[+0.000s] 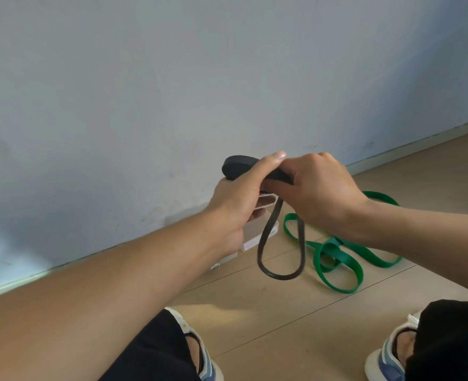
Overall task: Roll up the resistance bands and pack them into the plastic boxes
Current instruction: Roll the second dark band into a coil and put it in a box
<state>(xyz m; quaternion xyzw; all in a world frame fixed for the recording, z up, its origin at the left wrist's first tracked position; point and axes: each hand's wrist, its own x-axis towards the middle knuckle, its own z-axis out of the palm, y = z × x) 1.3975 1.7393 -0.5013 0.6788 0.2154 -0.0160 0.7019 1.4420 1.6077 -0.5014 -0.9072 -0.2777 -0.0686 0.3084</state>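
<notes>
Both hands raised in front of a pale wall, working the black resistance band (268, 243). Left hand (237, 204) grips the part-wound coil, thumb laid along its top, fingers curled under. Right hand (318, 188) closes on the coil's other end, fingers (272, 188) tucked beneath and pinching the band. Below the fingers the unrolled remainder hangs as a slack loop, its bottom near the floor; whether it touches cannot be told.

Judged step: winding on the rest of the loop. Best done by keeping the left grip firm so the coil does not spring open, feeding the hanging strap flat, no twist, each turn stacked squarely on the last so the roll stays compact enough for a box.

Green resistance band (337, 259) lies loose and looped on the floor, below and right of the fingers, not yet rolled. Clear plastic boxes (255, 237) sit behind and below the left fingers, against the wall, largely hidden.

Floor (282, 312) is light wood-look planking with a pale skirting. Sandalled feet at the lower edge.
</notes>
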